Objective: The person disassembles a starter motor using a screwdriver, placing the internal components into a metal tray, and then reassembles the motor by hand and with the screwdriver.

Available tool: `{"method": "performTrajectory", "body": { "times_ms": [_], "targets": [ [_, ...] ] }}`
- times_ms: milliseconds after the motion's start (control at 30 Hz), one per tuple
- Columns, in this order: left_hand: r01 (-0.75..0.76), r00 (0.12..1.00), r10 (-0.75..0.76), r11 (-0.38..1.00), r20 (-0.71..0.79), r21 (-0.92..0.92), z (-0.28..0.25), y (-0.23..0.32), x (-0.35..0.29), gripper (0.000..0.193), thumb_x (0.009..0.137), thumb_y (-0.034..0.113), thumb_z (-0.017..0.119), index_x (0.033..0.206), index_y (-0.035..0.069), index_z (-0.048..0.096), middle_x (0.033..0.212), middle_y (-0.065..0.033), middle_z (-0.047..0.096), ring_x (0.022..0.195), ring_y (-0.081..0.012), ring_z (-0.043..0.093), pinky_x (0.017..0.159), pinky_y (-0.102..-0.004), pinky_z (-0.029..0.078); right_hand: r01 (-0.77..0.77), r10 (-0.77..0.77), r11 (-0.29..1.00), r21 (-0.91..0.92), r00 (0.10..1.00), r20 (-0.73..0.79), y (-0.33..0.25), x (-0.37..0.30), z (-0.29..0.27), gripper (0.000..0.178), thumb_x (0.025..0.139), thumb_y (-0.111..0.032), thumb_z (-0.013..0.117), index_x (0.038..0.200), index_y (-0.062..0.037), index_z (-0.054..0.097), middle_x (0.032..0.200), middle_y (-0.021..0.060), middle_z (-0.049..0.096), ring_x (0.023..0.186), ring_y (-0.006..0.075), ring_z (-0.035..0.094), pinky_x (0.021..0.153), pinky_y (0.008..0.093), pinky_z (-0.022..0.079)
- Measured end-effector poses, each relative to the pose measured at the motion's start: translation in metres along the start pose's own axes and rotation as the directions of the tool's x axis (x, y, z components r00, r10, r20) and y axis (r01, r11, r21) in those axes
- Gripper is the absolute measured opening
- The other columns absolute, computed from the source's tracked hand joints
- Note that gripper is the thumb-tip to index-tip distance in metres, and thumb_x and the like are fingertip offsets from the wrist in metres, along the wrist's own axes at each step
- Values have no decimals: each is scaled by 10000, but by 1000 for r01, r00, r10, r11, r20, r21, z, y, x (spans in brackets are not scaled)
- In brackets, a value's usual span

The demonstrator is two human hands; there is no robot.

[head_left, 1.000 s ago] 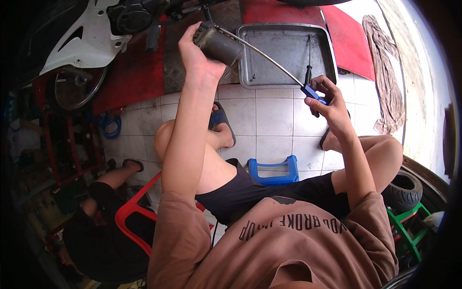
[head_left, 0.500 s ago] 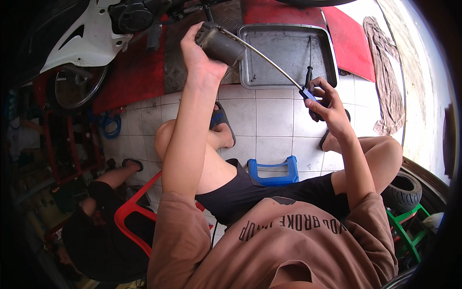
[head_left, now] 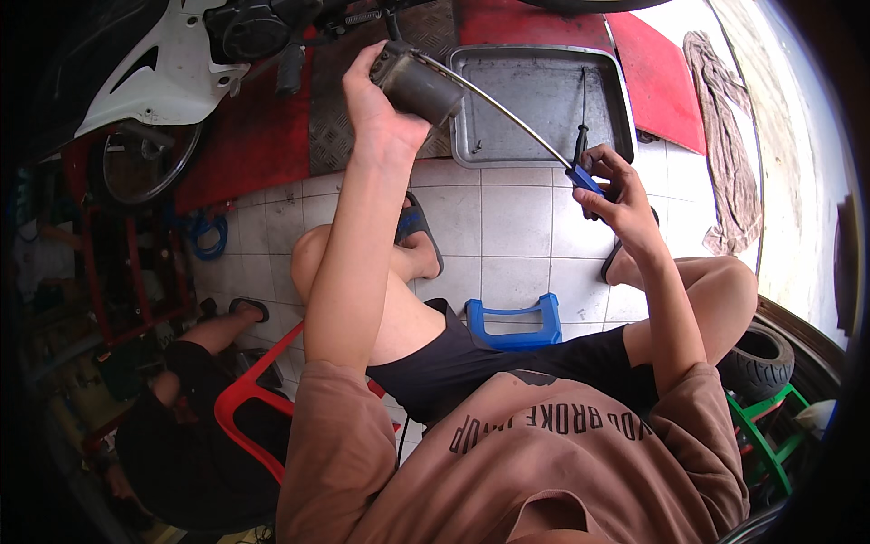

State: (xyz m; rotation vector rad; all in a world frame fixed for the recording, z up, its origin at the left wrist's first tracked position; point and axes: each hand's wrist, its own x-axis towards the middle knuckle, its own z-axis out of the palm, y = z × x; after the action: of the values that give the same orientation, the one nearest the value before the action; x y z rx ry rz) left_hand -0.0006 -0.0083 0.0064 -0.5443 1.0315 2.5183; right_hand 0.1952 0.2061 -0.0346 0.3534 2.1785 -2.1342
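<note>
In the raised grip of my left hand [head_left: 382, 111] is a dark grey cylindrical metal part [head_left: 419, 86], tilted, with its round end facing down to the right. My right hand [head_left: 625, 190] is closed around the blue handle [head_left: 585, 179] of a tool with a long, thin, curved metal shaft [head_left: 512, 118]. This shaft reaches up-left to the top of the cylindrical part; its tip cannot be made out there. Just beyond my right fingers, a black-handled screwdriver [head_left: 582, 136] points away over a grey metal tray [head_left: 460, 150].
A white motorcycle [head_left: 149, 86] stands at upper left above a red platform [head_left: 258, 136]. Between my legs is a blue plastic stool [head_left: 517, 340]. Another person [head_left: 195, 426] sits at lower left near a red chair [head_left: 237, 394]. A rag [head_left: 725, 136] and a tire [head_left: 759, 363] are at right.
My right hand and the blue-handled tool have shifted very slightly. My left hand keeps the cylindrical part in almost the same place.
</note>
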Motion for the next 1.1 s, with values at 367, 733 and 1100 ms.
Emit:
{"method": "performTrajectory", "body": {
  "times_ms": [367, 733, 1100],
  "targets": [
    [-14, 1000, 14, 1000, -4, -5, 1, -1, 0, 155, 811, 254, 596, 787, 103, 621, 736, -41, 636, 678, -204, 610, 666, -379, 524, -21, 33, 992, -125, 995, 98, 6, 1, -7, 287, 867, -173, 708, 1025, 13, 557, 741, 43, 605, 615, 75, 529, 530, 214, 406],
    [0, 1000, -1, 1000, 27, 13, 1, -3, 2, 152, 815, 255, 592, 791, 109, 624, 740, -28, 638, 675, -194, 609, 667, -379, 522, 4, -2, 998, -56, 999, 47, 26, 2, -11, 269, 972, -190, 509, 1040, 46, 619, 667, 23, 548, 575, 72, 480, 519, 223, 386],
    [16, 999, -16, 1000, 41, 3, -5, -1, 7, 222, 827, 265, 560, 807, 59, 643, 792, -106, 650, 798, -291, 624, 799, -443, 524, 17, -8, 994, -111, 996, 84, 13, 1, -7, 283, 975, -228, 540, 1036, 40, 605, 679, 35, 558, 582, 78, 484, 547, 232, 409]
  ]
}}
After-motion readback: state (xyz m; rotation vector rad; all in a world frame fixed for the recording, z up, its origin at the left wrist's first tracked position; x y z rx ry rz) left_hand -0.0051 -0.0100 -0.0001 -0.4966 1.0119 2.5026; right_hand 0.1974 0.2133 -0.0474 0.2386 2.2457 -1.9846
